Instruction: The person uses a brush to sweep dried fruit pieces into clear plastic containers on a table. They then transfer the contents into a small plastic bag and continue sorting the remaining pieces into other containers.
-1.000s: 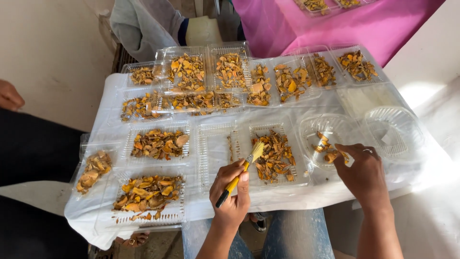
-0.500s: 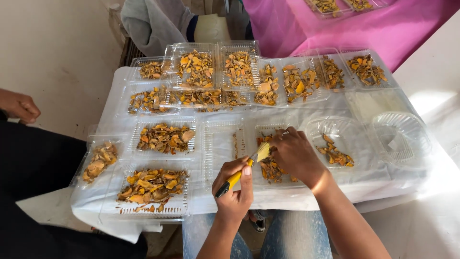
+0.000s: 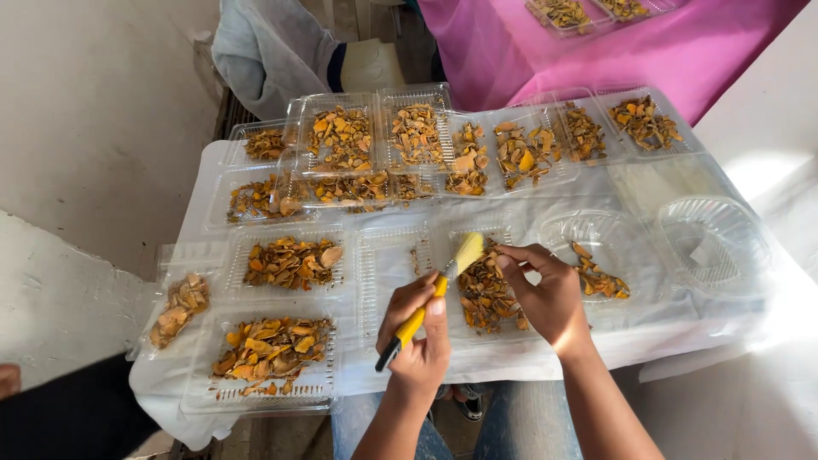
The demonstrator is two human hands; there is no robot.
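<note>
Most clear trays (image 3: 290,264) hold dried orange slices already; the left hand (image 3: 417,336) grips a yellow-handled brush (image 3: 430,298), the right hand (image 3: 545,294) pinches slices in the tray between them (image 3: 490,294), while two round containers (image 3: 711,243) sit nearly bare.

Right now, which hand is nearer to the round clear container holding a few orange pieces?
Right. The right hand sits just left of the round clear container; the left hand, gripping the yellow brush, is farther left.

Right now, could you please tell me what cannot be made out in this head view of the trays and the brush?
- Tray contents: partly covered by the right hand.
- Brush grip: middle of the yellow handle wrapped by the left hand.
- Dried pieces: too small to identify.
- Pink-table trays: cut off by the top edge.
</note>
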